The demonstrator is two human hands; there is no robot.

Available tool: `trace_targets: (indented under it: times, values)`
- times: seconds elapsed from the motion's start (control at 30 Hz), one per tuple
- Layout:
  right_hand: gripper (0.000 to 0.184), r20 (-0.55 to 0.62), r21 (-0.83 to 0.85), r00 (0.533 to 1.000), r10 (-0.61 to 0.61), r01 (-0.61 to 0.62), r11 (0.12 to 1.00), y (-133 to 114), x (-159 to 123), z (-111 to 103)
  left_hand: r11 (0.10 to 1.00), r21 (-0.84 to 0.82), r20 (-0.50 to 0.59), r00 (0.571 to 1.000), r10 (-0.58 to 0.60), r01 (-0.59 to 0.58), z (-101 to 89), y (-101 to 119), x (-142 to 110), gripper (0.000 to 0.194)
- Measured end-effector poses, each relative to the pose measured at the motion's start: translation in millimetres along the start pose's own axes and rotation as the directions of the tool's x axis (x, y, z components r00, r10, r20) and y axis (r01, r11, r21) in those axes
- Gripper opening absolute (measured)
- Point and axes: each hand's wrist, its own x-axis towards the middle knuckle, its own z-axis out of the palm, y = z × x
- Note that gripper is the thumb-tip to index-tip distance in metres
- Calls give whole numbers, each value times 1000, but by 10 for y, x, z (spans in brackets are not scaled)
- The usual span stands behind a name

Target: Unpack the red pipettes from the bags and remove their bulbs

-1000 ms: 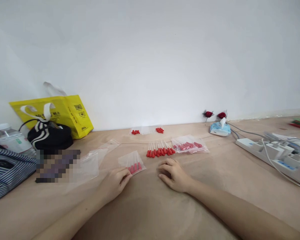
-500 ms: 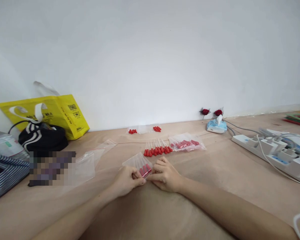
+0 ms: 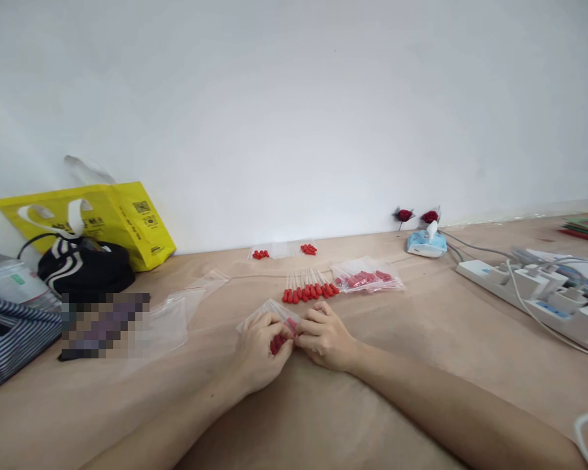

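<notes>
There's a yellow bag [image 3: 149, 238] against the back edge of the table [image 3: 421, 333] on the left, then the left hand [image 3: 261, 352] gripping a little clear baggie [image 3: 272, 307] with red pieces [image 3: 277, 344] inside, well in from that edge, red-tipped sticks [image 3: 310, 291] just behind, the right hand [image 3: 329, 341] pinching the baggie's right side, and a power strip [image 3: 487, 277] way over right.
</notes>
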Motion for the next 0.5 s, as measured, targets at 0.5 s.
trace_targets:
  times: [0.5]
  values:
    - [14,253,124,967,36,-69,990,-25,17,-82,948,-283,-83,980,-179,149,154,-202,-30,19]
